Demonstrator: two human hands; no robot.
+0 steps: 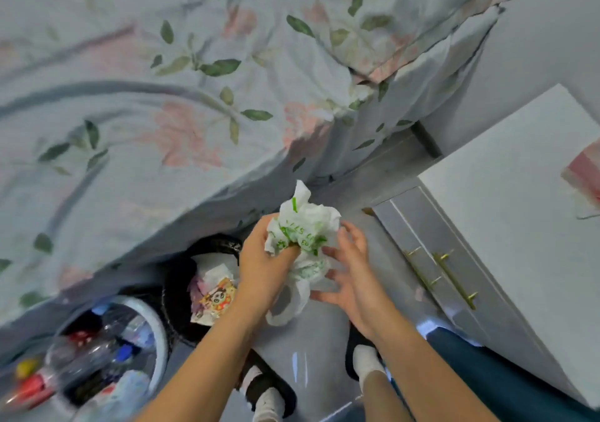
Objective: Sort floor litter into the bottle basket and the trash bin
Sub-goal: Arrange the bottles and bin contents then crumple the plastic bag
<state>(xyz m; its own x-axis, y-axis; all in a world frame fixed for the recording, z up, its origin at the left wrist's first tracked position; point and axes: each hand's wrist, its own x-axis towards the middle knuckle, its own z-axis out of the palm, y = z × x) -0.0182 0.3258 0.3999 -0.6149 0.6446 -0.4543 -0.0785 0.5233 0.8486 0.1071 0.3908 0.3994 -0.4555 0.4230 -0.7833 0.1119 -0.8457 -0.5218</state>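
A crumpled white plastic bag (pixel 303 226) with green print is held above the grey floor, just right of the trash bin. My left hand (pixel 263 261) grips its upper bunch with curled fingers. My right hand (pixel 349 267) sits against the bag's right side and lower tail, fingers spread and loosely bent. The black trash bin (pixel 177 295) stands by the bed and holds paper and a colourful cartoon wrapper (pixel 217 298). The round white-rimmed bottle basket (pixel 159 330) at lower left holds several clear plastic bottles (pixel 97 350).
A bed with a floral cover (pixel 162 113) fills the upper left. A white nightstand (pixel 506 213) with gold handles stands at right. My feet in white socks and dark slippers (pixel 269 395) stand on the glossy grey floor (pixel 308 350).
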